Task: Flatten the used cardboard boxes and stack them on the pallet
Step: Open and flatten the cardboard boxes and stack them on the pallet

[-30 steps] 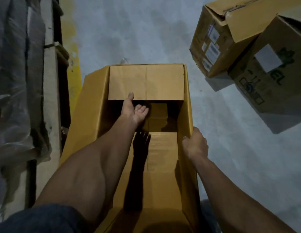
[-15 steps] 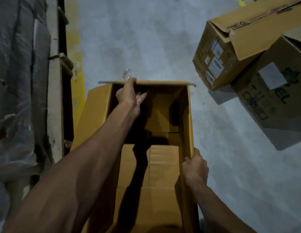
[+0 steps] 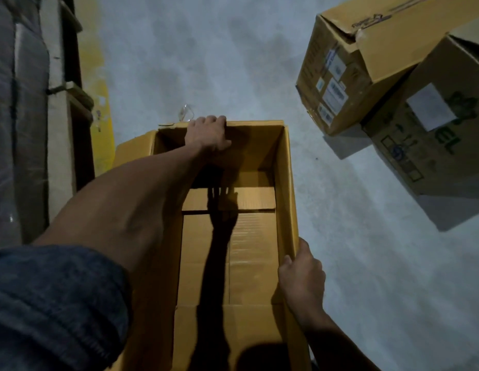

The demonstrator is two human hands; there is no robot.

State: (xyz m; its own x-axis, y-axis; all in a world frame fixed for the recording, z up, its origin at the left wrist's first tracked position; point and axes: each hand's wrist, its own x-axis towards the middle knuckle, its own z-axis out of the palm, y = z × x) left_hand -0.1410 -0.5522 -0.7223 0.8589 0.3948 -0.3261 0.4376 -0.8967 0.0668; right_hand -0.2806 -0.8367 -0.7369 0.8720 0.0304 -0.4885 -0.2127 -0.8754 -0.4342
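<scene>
Open yellow cardboard box [image 3: 255,236] stands on the concrete floor [image 3: 353,263], right in front of the person, top flaps out, bottom panel not yet broken down.

Left hand [image 3: 207,135] reaches across the opening, fingers hooked over the far wall's top edge. Right hand [image 3: 300,277] grips the near end of the right wall, fingers curled over the rim, thumb outside.

Risks:
- Bottom flaps look seated (taped or not, can't tell). If the walls get folded with the base intact, the board likely buckles or tears at a corner instead of folding on its creases.
- Left grip sits off-centre on the far wall, so a hard pull could rack the box sideways toward the stretch-wrapped stack [image 3: 16,116] at left.
- Clear plastic scrap [image 3: 186,113] on the floor just beyond the far wall: slip hazard if stepped on.
- Two more used cartons, the labelled carton [image 3: 337,84] and the green-printed carton [image 3: 425,145], lean together at right, touching; either could tip if bumped.

Hard to see:
- No pallet clearly identifiable; timber at the left edge may be one.
- Left fingertips are hidden behind the wall.
- Near wall is cut off by the frame bottom, and arm shadow covers the centre seam.
- Carton labels are too blurred to read.
</scene>
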